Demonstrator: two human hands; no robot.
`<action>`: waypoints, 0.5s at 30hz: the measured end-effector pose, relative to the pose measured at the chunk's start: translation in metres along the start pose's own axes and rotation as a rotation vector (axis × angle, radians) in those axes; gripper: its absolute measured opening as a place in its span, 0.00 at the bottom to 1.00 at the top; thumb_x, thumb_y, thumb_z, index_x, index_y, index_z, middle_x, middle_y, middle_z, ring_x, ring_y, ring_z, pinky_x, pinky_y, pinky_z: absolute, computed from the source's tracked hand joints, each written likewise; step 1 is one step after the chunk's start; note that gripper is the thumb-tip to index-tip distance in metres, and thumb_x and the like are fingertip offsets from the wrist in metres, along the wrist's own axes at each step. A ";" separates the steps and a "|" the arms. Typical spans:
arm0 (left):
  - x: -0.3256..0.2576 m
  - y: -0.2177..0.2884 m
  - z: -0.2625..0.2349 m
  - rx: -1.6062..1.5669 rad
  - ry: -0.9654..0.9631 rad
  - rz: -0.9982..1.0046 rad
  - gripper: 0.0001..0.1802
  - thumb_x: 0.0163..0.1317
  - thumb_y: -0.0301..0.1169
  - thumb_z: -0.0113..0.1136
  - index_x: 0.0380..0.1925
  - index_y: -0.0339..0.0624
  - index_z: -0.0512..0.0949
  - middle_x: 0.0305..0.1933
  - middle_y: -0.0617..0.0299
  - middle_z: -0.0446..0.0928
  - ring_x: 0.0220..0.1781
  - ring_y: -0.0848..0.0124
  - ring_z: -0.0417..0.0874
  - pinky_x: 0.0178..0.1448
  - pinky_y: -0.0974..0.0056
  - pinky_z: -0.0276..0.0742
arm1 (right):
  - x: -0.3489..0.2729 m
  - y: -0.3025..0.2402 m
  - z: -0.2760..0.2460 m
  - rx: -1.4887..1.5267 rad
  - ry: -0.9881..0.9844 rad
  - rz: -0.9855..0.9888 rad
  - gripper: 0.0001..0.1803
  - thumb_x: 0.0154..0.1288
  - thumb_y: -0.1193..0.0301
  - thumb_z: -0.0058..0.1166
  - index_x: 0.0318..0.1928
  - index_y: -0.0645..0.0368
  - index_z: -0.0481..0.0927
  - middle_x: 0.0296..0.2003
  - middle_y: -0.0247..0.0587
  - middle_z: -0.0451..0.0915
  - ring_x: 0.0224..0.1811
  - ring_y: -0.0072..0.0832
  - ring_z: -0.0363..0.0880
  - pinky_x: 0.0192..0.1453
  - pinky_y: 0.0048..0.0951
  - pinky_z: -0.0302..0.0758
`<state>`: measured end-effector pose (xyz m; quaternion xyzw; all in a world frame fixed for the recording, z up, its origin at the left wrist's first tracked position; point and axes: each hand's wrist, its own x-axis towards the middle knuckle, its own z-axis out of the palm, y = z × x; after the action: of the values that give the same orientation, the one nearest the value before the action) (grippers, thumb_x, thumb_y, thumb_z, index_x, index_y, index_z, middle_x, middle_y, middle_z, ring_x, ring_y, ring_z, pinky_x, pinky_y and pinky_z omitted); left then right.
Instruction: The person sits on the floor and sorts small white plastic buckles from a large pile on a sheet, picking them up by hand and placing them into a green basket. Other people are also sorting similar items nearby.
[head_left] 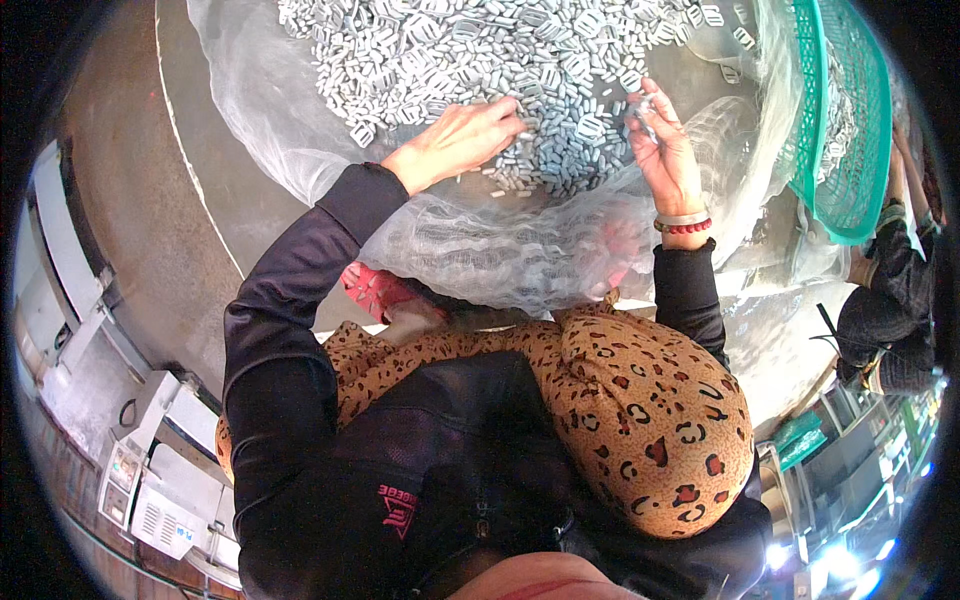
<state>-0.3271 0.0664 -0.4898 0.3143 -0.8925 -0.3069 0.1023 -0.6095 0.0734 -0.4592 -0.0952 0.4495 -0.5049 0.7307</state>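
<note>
A wide heap of small light-grey plastic pieces (440,65), slotted buckles mixed with short oblong bits, lies on a white mesh net (470,250). At its near edge my left hand (465,140) rests palm down. The fingers are bent and pressed together; whatever is between their tips is hidden. To the right, my right hand (668,155) is raised with its palm partly turned up. Its fingers curl around some small grey plastic pieces (641,112), too small to count. Between the hands lies a denser patch of oblong bits (572,160).
A green plastic basket (855,200) with grey pieces inside stands at the right. Beyond it, another person's dark-clothed arms and legs (880,320) show. My knees in leopard-print cloth (650,420) are below the net. White machines (165,490) stand at the lower left.
</note>
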 end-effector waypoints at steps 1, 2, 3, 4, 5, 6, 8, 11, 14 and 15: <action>0.005 0.001 -0.004 -0.052 0.014 -0.038 0.09 0.58 0.32 0.56 0.37 0.42 0.75 0.35 0.58 0.70 0.36 0.60 0.77 0.38 0.58 0.75 | -0.003 -0.004 0.003 0.140 -0.116 0.041 0.19 0.65 0.74 0.49 0.57 0.61 0.70 0.42 0.43 0.77 0.34 0.24 0.75 0.25 0.14 0.72; 0.012 0.001 -0.008 -0.102 0.029 -0.078 0.10 0.57 0.34 0.57 0.35 0.41 0.75 0.34 0.58 0.70 0.36 0.60 0.76 0.39 0.58 0.74 | -0.007 -0.010 0.007 0.280 -0.232 0.082 0.19 0.66 0.73 0.49 0.57 0.61 0.71 0.42 0.42 0.77 0.33 0.23 0.74 0.24 0.14 0.71; 0.016 0.000 -0.014 -0.152 0.045 -0.118 0.10 0.57 0.35 0.58 0.34 0.40 0.75 0.33 0.58 0.70 0.35 0.59 0.76 0.39 0.58 0.73 | -0.008 -0.015 0.012 0.421 -0.349 0.124 0.19 0.67 0.72 0.48 0.57 0.60 0.71 0.41 0.42 0.77 0.32 0.23 0.73 0.24 0.14 0.70; 0.023 0.007 -0.026 -0.295 -0.001 -0.205 0.12 0.54 0.37 0.60 0.30 0.39 0.76 0.31 0.58 0.70 0.35 0.59 0.75 0.40 0.59 0.70 | -0.008 -0.020 0.008 0.478 -0.427 0.158 0.21 0.68 0.68 0.46 0.60 0.59 0.68 0.42 0.42 0.76 0.32 0.23 0.72 0.23 0.13 0.69; 0.025 0.010 -0.033 -0.294 -0.040 -0.238 0.12 0.53 0.37 0.60 0.30 0.39 0.75 0.31 0.58 0.71 0.35 0.60 0.75 0.40 0.60 0.70 | -0.006 -0.019 0.005 0.333 -0.372 0.166 0.21 0.69 0.68 0.46 0.61 0.59 0.66 0.43 0.42 0.76 0.32 0.24 0.72 0.24 0.14 0.70; 0.024 0.010 -0.039 -0.293 -0.079 -0.270 0.12 0.53 0.36 0.61 0.29 0.39 0.75 0.31 0.58 0.71 0.35 0.60 0.75 0.39 0.60 0.70 | -0.001 -0.017 0.002 0.189 -0.314 0.174 0.22 0.69 0.68 0.45 0.62 0.58 0.65 0.44 0.42 0.75 0.32 0.24 0.72 0.25 0.14 0.71; 0.017 0.012 -0.051 -0.279 -0.119 -0.335 0.11 0.50 0.35 0.61 0.29 0.39 0.75 0.33 0.59 0.71 0.36 0.63 0.74 0.39 0.62 0.70 | 0.005 -0.010 0.014 -0.141 -0.199 0.167 0.27 0.67 0.72 0.46 0.66 0.57 0.59 0.45 0.45 0.75 0.34 0.27 0.75 0.30 0.20 0.75; 0.006 0.004 -0.051 -0.428 0.046 -0.299 0.11 0.49 0.34 0.62 0.28 0.40 0.74 0.35 0.60 0.71 0.37 0.64 0.74 0.41 0.62 0.70 | -0.010 -0.012 0.039 -0.257 -0.304 0.152 0.33 0.62 0.78 0.46 0.67 0.56 0.56 0.47 0.43 0.73 0.37 0.28 0.76 0.30 0.23 0.74; 0.000 -0.003 -0.055 -0.375 0.016 -0.313 0.12 0.49 0.37 0.61 0.27 0.41 0.73 0.34 0.59 0.72 0.37 0.63 0.75 0.41 0.61 0.70 | -0.005 -0.002 0.033 -0.985 -0.162 -0.007 0.40 0.57 0.80 0.47 0.69 0.51 0.49 0.44 0.50 0.77 0.36 0.30 0.80 0.35 0.27 0.78; 0.001 -0.005 -0.057 -0.336 0.028 -0.287 0.14 0.49 0.39 0.61 0.26 0.41 0.73 0.32 0.57 0.72 0.37 0.62 0.75 0.40 0.60 0.69 | -0.005 0.003 0.028 -1.336 -0.065 -0.115 0.41 0.56 0.80 0.48 0.69 0.51 0.48 0.44 0.51 0.77 0.35 0.30 0.80 0.35 0.27 0.78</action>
<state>-0.3040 0.0357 -0.4477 0.4208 -0.7734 -0.4585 0.1208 -0.5867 0.0699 -0.4418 -0.5659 0.6375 -0.1531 0.4998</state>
